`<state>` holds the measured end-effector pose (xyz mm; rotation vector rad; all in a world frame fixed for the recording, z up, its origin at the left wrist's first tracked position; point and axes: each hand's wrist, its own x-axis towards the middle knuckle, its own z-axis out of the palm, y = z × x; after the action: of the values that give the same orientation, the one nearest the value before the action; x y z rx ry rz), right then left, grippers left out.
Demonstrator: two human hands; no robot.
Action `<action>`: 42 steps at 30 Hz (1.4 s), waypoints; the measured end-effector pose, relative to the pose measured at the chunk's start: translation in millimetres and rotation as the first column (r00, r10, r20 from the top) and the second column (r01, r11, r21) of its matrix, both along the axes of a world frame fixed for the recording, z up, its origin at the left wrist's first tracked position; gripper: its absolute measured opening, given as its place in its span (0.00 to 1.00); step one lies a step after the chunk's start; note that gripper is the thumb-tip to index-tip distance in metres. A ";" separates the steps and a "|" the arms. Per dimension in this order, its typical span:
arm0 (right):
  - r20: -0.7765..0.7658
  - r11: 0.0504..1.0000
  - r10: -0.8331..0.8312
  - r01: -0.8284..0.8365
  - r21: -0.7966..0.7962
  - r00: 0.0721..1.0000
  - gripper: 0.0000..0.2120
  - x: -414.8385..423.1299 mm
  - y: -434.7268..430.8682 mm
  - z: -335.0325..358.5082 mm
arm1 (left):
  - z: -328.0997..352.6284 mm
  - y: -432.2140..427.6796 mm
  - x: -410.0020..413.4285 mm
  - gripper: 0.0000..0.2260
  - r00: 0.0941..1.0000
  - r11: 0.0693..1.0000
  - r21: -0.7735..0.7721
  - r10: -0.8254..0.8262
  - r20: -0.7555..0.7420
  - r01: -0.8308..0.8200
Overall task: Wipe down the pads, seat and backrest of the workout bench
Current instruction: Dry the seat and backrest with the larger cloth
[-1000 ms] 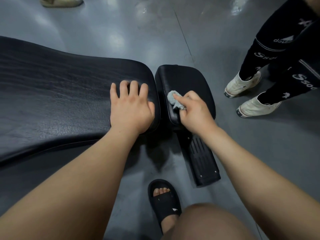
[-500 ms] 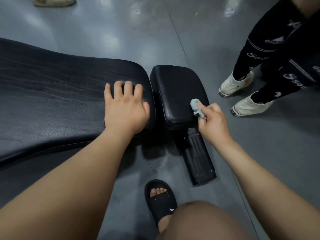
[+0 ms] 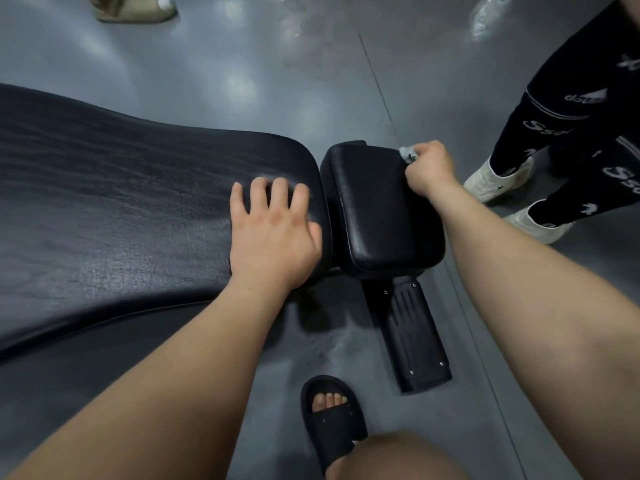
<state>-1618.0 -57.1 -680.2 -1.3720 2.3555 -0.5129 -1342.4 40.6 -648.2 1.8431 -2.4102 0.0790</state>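
At the far right corner of the small bench pad [image 3: 377,209], a bunched pale grey cloth [image 3: 408,154], gripped tight in the curled fingers of the right hand [image 3: 429,168] and pressed against the pad's edge. Only a small tuft of cloth visible past the knuckles. Right forearm stretched along the pad's right edge, above the grey floor [image 3: 242,64].

On the near right end of the long bench pad [image 3: 121,209], the left hand [image 3: 273,237], laid flat and palm down, fingers straight and slightly spread, thumb toward the rounded edge beside the gap between the two pads. Both pads black, leather-like and creased; the long one running off to the left edge of view, the small one just beside it, apart by a slim gap.

Below the near edge of the small pad, a black ribbed base foot [image 3: 412,327] with small screws, lying on the floor and pointing toward the wearer. Near it, at the bottom of view, a black slide sandal [image 3: 332,420] with toes showing, and beside that a bare knee [image 3: 398,459].

On the floor to the right of the small pad, another person's legs in black printed trousers [image 3: 554,126] and white shoes [image 3: 491,183], near the cloth hand but apart from it. At the top left corner of view, part of a tan shoe [image 3: 131,8].
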 end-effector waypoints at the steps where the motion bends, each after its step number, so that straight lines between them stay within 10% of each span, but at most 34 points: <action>1: 0.008 1.000 0.007 -0.007 0.011 1.000 0.13 2.6 -6.4 3.0 | -0.1 -0.1 0.5 0.20 1.000 1.000 -0.002 0.002 0.001 -0.002; 12: -0.146 0.816 0.529 -0.549 -0.184 0.836 0.26 70.4 -1.0 4.8 | -0.9 0.2 1.5 0.19 1.000 1.000 0.005 -0.002 0.004 0.002; 19: -0.224 0.975 0.210 -0.221 -0.026 0.952 0.25 11.2 14.9 -4.4 | -0.3 -0.1 0.7 0.20 1.000 1.000 -0.002 0.001 0.001 -0.001; 25: -0.236 0.804 0.510 -0.556 -0.211 0.827 0.25 81.1 37.1 -1.7 | -0.3 0.3 0.3 0.20 1.000 1.000 0.001 0.002 0.005 -0.002; 33: -0.240 0.975 0.196 -0.214 -0.052 0.951 0.20 16.3 41.0 -6.6 | -0.9 0.2 -0.7 0.20 1.000 1.000 -0.007 0.003 0.003 -0.003; 42: -0.279 0.853 0.438 -0.493 -0.171 0.855 0.26 45.7 72.4 -4.7 | -0.6 2.7 -0.3 0.21 1.000 1.000 0.000 0.004 0.007 -0.004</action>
<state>-1572.3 15.3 -684.9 -2.1454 2.0491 -0.5206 -1342.8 43.3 -648.8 1.8505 -2.4110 0.0857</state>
